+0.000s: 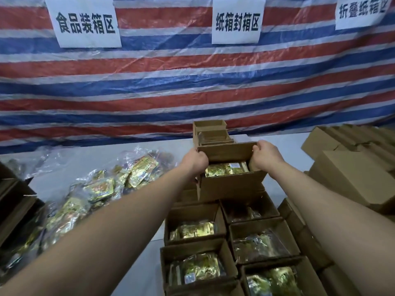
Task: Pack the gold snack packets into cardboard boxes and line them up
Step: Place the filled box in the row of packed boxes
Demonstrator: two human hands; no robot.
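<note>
Item: open cardboard box (pixel 232 184), packed, gold snack packets (pixel 226 169) visible inside, lying flat under the raised far flap. Position: held out at arm's length over the table (pixel 136 272), at the far end of the double row of filled boxes (pixel 193 223) and just short of the further boxes (pixel 210 133) standing against the striped tarpaulin (pixel 192 82). Whether its base rests on the box beneath or hangs clear cannot be told. Grip: left hand (pixel 195 160) curled over the box's left wall, right hand (pixel 266 157) curled over its right wall, fingers hooked on the rim at the far corners; both clamped, neither nearer than the other. Axis: the box's long side runs left to right, square to both forearms and parallel to the rows below. Judgement: the step in hand is lining up, and it turns on the gap ahead, the box lying directly forward of both hands and in line with the right-hand column. Unpacked stock: loose gold packets in clear bags (pixel 100 189), to the left. Spare empty cartons (pixel 350 174), stacked to the right.
</note>
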